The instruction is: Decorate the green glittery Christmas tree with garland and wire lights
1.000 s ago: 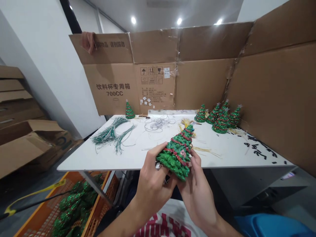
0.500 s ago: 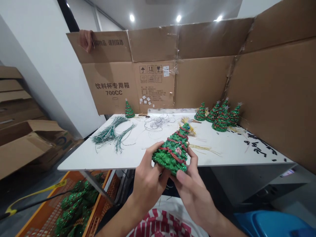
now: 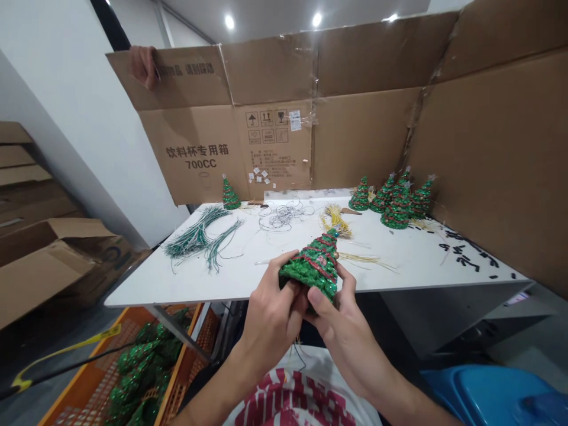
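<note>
Both hands hold a small green Christmas tree (image 3: 314,260) with glittery branches and red garland, tilted with its top pointing away and to the right. My left hand (image 3: 273,299) grips the base from the left, its fingertips partly hidden under the tree. On the right side, my right hand (image 3: 339,313) is wrapped round it, the thumb on the lower edge. A few thin wires hang below the hands over the lap. Beyond the tree lie a bundle of yellow wires (image 3: 332,220) and loose yellow strands (image 3: 366,259) on the white table (image 3: 252,284).
Green wire bundles (image 3: 195,236) and tangled thin wire (image 3: 286,214) lie on the table. Finished trees (image 3: 396,207) stand at the back right, one tree (image 3: 229,194) back left. Black bits (image 3: 465,254) are scattered right. Cardboard walls (image 3: 364,136) enclose the back. An orange crate (image 3: 166,390) holds green trees.
The tree has tipped, its base turned more toward my left hand, and my right thumb has shifted up and left. The view has moved slightly.
</note>
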Available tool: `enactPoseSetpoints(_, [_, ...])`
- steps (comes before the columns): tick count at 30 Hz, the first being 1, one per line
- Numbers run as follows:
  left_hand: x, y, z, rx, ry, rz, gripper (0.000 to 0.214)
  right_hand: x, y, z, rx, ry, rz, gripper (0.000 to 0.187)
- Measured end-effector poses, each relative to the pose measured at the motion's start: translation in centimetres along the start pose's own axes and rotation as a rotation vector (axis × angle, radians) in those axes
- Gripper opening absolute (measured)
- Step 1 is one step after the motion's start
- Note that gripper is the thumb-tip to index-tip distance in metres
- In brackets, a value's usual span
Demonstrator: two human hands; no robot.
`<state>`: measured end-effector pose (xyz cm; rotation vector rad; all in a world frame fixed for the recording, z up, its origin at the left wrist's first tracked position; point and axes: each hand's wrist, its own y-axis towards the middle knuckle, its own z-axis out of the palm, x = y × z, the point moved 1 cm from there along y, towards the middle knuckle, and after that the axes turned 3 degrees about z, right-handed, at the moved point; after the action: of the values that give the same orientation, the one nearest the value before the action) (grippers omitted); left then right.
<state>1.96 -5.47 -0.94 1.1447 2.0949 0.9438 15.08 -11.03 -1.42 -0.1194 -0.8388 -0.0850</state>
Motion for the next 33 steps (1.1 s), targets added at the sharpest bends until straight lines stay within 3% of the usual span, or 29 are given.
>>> enactPoseSetpoints(9, [0.3,0.2,-0.1,0.054,-0.027,-0.012,0.015,0.3,0.1,0.0,0.003,0.048,0.013,0.086])
enactPoseSetpoints(14, [-0.1,0.2,-0.3,0.066,-0.019,-0.018,0.014,0.9,0.1,-0.1,0.031,0.079,0.034,0.067])
enactPoseSetpoints(19, [-0.8,0.5,-0.7,0.029,-0.033,0.004,0.011,1.7,0.6,-0.1,0.008,0.254,0.075,0.049])
enactPoseSetpoints(24, [-1.4,0.4,-0.3,-0.003,-0.016,-0.048,0.025,1.2,0.7,-0.2,-0.068,0.249,0.066,0.052])
enactPoseSetpoints(33, [-1.6,-0.5,0.9,-0.2,0.107,-0.041,0.016,0.5,0.4,0.0,-0.054,0.23,0.099,0.067])
